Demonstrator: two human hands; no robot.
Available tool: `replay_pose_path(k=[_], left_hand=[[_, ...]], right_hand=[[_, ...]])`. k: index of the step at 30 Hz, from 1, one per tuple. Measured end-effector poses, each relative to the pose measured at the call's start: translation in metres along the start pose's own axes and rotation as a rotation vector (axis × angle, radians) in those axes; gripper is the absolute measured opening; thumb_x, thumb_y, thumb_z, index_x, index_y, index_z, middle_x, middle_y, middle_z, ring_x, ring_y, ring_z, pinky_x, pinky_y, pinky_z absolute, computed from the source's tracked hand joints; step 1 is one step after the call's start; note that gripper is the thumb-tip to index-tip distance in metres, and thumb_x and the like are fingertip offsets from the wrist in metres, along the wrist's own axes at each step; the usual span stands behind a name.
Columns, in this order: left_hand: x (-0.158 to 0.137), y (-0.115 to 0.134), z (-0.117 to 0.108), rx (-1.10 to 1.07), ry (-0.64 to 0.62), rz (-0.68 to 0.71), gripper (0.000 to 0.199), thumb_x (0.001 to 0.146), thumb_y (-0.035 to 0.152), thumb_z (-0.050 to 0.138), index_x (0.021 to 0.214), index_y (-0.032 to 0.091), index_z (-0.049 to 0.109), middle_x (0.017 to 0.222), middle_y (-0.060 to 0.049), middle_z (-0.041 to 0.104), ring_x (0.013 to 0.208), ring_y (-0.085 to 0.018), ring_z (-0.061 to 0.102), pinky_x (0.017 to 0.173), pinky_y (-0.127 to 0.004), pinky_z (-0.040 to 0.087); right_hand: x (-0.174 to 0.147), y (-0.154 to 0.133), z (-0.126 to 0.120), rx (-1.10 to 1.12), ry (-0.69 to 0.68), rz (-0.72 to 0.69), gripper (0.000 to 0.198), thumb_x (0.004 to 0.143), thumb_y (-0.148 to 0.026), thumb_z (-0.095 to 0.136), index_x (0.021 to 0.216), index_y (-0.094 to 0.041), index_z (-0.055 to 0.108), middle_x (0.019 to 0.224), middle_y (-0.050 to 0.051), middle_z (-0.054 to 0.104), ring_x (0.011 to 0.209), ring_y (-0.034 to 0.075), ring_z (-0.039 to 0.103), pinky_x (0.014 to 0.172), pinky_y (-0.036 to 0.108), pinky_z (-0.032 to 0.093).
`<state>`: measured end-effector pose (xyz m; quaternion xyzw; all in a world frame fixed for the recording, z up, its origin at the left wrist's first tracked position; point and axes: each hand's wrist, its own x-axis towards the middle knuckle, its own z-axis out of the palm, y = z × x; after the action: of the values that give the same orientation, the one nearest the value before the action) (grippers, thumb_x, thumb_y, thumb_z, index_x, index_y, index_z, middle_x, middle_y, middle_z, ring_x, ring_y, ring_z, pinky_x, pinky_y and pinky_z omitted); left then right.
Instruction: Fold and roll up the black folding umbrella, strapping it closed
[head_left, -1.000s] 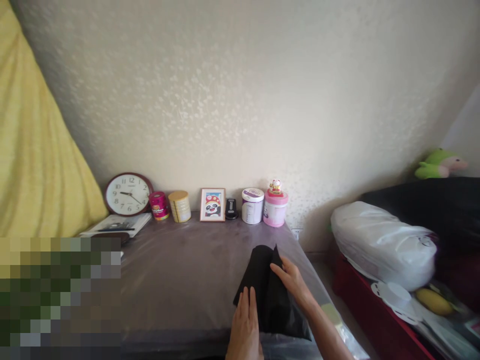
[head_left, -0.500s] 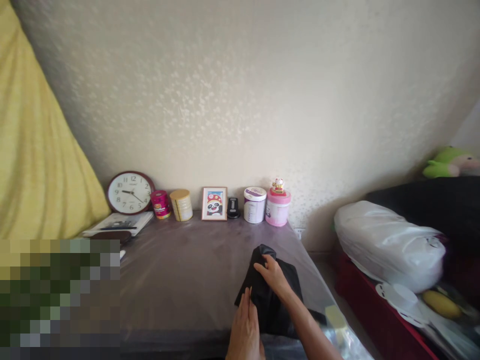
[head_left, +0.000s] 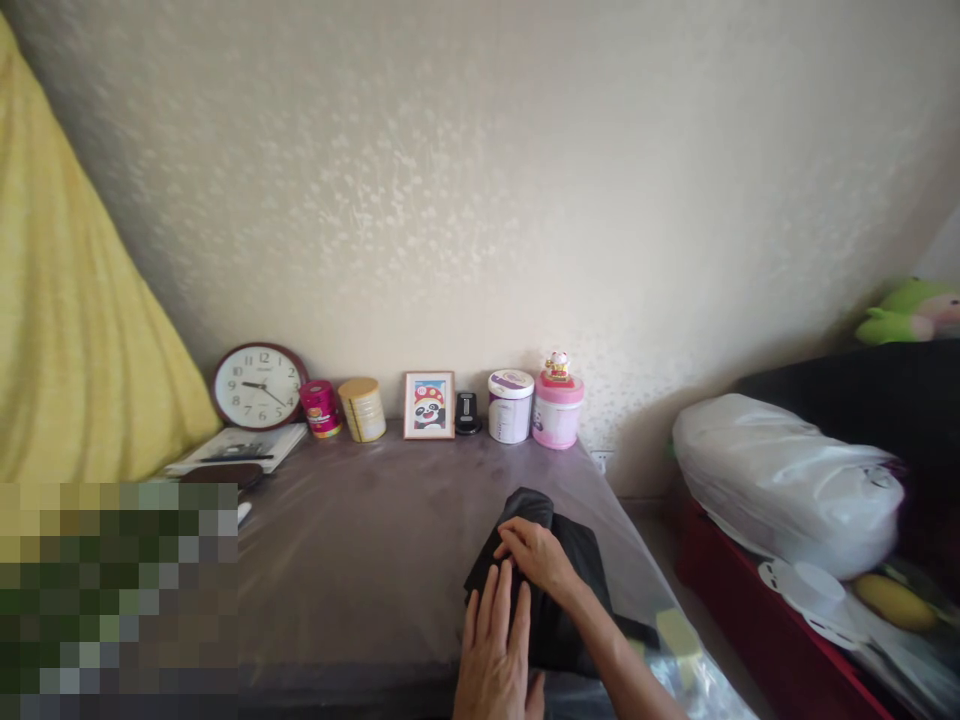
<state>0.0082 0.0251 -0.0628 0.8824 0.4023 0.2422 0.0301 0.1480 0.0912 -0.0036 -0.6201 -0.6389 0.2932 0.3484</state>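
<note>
Left hand [head_left: 496, 645], fingers newly spread, flat on black cloth [head_left: 581, 560]; right hand [head_left: 544, 560], shifted closer to it, bent-fingered on the same cloth, any pinch not discernible; cloth near right edge of table [head_left: 360, 560], loose folds liable to slip open should either hand lift; white tub [head_left: 511, 412] beyond.

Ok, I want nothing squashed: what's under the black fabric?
The table shows beside the black fabric, which lies on it. Anything between them would be covered; the left hand and right hand hide part of the fabric's top.
</note>
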Motion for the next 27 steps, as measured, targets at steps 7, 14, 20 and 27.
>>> replay_pose_path(k=[7,14,20,27], left_hand=[[0.003,-0.005,0.011,-0.016,-0.045,-0.04,0.082,0.063,0.011,0.048,0.14,0.018,0.02,0.147,-0.009,0.026,0.134,-0.03,0.024,0.105,-0.05,0.034],[0.003,-0.002,0.004,-0.09,-0.19,-0.137,0.066,0.072,0.011,0.042,0.137,0.019,0.029,0.143,-0.012,0.033,0.13,-0.026,0.034,0.105,-0.041,0.035],[0.002,-0.006,0.013,-0.157,-0.234,-0.13,0.064,0.075,0.009,0.04,0.137,0.017,0.028,0.147,-0.014,0.021,0.134,-0.027,0.024,0.106,-0.041,0.032],[0.005,-0.002,0.001,-0.205,-0.259,-0.123,0.071,0.069,0.007,0.045,0.137,0.016,0.028,0.148,-0.012,0.02,0.134,-0.027,0.024,0.107,-0.043,0.031]], right_hand=[[-0.025,-0.007,-0.005,-0.09,-0.053,-0.225,0.026,0.088,-0.029,0.042,0.093,-0.023,0.067,0.085,0.001,0.071,0.077,0.014,0.064,0.072,0.024,0.046],[-0.025,0.012,-0.008,-0.245,0.072,-0.487,0.026,0.09,-0.03,0.044,0.095,-0.023,0.068,0.097,0.004,0.07,0.095,0.017,0.058,0.087,0.032,0.043],[0.013,0.042,-0.012,-0.393,0.131,-0.454,0.029,0.092,-0.03,0.039,0.096,-0.026,0.068,0.104,0.002,0.069,0.116,0.021,0.049,0.102,0.046,0.027],[0.051,0.062,-0.024,-0.408,0.161,-0.363,0.035,0.093,-0.03,0.033,0.098,-0.024,0.066,0.109,0.004,0.066,0.109,0.019,0.054,0.096,0.036,0.037]])
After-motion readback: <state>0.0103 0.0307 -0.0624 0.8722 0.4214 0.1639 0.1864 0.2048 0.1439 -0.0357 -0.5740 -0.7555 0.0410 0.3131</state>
